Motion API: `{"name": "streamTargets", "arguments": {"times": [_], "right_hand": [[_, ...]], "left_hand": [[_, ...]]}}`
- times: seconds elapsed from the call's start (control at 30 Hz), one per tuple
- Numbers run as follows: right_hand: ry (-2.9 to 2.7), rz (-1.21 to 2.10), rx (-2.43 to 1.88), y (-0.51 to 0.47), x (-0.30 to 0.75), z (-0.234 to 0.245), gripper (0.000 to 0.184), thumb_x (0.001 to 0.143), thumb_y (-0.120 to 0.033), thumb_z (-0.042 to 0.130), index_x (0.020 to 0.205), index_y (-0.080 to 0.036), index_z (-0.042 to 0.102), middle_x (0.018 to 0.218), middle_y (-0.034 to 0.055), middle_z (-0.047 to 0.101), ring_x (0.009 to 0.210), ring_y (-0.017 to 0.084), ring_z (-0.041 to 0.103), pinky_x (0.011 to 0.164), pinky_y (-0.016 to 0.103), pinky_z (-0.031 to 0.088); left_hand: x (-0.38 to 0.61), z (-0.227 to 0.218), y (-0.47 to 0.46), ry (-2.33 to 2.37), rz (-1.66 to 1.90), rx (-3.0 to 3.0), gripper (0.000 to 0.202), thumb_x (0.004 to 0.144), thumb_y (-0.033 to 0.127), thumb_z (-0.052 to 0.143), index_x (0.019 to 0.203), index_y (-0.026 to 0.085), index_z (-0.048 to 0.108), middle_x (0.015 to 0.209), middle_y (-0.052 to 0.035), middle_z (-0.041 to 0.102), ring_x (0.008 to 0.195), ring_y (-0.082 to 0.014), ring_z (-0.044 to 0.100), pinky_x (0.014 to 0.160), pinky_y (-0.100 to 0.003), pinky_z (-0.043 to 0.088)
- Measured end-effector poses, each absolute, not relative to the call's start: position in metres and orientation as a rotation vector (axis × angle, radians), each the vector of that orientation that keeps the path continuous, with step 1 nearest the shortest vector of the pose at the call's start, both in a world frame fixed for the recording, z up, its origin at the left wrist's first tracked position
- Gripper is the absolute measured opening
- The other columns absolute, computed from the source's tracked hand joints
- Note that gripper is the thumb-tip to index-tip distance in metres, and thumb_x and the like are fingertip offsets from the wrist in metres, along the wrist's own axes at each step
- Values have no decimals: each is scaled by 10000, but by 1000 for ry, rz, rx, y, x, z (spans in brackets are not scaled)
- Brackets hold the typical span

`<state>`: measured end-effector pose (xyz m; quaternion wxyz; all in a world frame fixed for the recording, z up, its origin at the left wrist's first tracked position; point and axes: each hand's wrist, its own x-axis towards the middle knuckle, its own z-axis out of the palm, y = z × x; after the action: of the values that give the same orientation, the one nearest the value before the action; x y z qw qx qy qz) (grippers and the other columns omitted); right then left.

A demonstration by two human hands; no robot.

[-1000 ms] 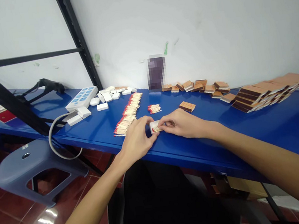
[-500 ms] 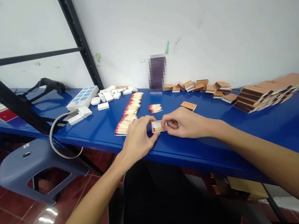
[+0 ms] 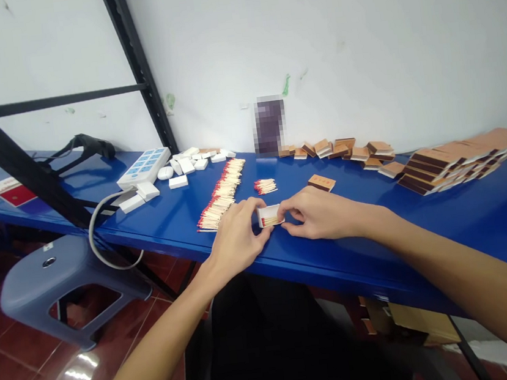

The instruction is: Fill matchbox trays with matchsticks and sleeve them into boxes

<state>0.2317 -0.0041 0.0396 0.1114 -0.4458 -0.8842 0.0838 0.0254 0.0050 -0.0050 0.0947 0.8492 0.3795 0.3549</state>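
Observation:
Between my hands is a small white matchbox tray [image 3: 269,212] with some red-tipped matches lying along its near side. My left hand [image 3: 240,231] grips the tray's left end between thumb and fingers. At the right end, my right hand [image 3: 314,212] has its thumb and bent fingers closed on the tray's edge. Just beyond the tray lies a small bunch of matches [image 3: 265,186]. A long row of matches [image 3: 224,193] stretches away beside my left hand, heads to the left. One brown matchbox sleeve [image 3: 321,182] lies beyond my right hand.
White trays [image 3: 186,164] and a power strip [image 3: 144,167] are at the back left. Several brown matchboxes [image 3: 360,153] line the wall, with a larger stack [image 3: 444,163] at the right. A black rack post [image 3: 137,68] rises from the blue table [image 3: 381,248]; a stool [image 3: 60,269] stands left.
My right hand's fingers have shifted from inside the tray to its right end, with the thumb lower. The whole view has shifted slightly. My left hand keeps its hold.

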Motion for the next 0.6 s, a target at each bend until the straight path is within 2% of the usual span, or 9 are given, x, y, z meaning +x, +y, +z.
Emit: {"name": "streamTargets", "arguments": {"times": [0.13, 0.4, 0.6], "right_hand": [[-2566, 328, -1305, -2, 233, 36, 109, 846, -257, 600, 871, -181, 674, 599, -25, 540, 517, 116, 453, 555, 266, 300], [-2420, 556, -1238, -3, 234, 41, 103, 859, -278, 587, 793, -199, 589, 577, -60, 442, 528, 110, 422, 543, 249, 316], [-2290, 492, -1242, -2, 238, 44, 148, 931, -269, 471, 813, -204, 533, 603, -54, 465, 536, 110, 397, 534, 257, 306]], "left_hand": [[26, -6, 6, 1125, 1065, 2517, 260, 826, 239, 682, 1053, 214, 557, 931, -9, 650, 845, -200, 589, 794, -333, 454], [26, -6, 6, 1128, 1067, 2514, 272, 814, 231, 696, 1050, 210, 561, 913, -4, 654, 828, -198, 591, 780, -332, 451], [26, -5, 5, 1142, 1060, 2513, 283, 814, 218, 697, 1065, 200, 568, 918, -10, 655, 846, -202, 593, 762, -323, 448]]}}
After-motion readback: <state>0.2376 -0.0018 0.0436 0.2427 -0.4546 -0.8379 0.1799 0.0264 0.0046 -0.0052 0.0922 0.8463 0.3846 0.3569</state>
